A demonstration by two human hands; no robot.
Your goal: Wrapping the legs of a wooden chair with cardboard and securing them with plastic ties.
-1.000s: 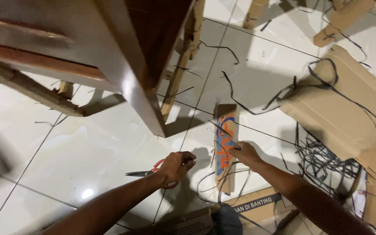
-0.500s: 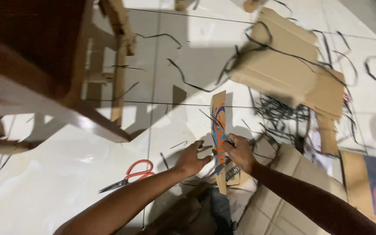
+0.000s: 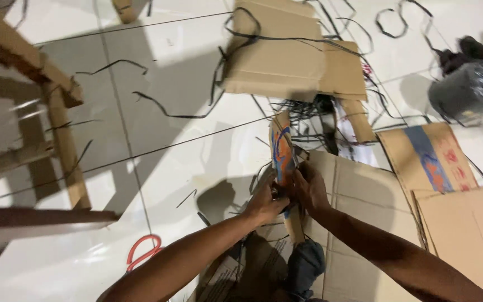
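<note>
Both hands, left hand (image 3: 265,202) and right hand (image 3: 310,187), clasp cardboard strip (image 3: 282,151); black straps (image 3: 331,126), red scissors (image 3: 143,250) nearby

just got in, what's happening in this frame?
A person holds a narrow cardboard strip with blue and orange print in both hands: the left hand and right hand grip its lower part, close together, above flattened cardboard sheets on the tiled floor. Red-handled scissors lie on the floor beside the left forearm, untouched. Black strapping is strewn around, with more cardboard beyond and wooden furniture legs to the left.
</note>
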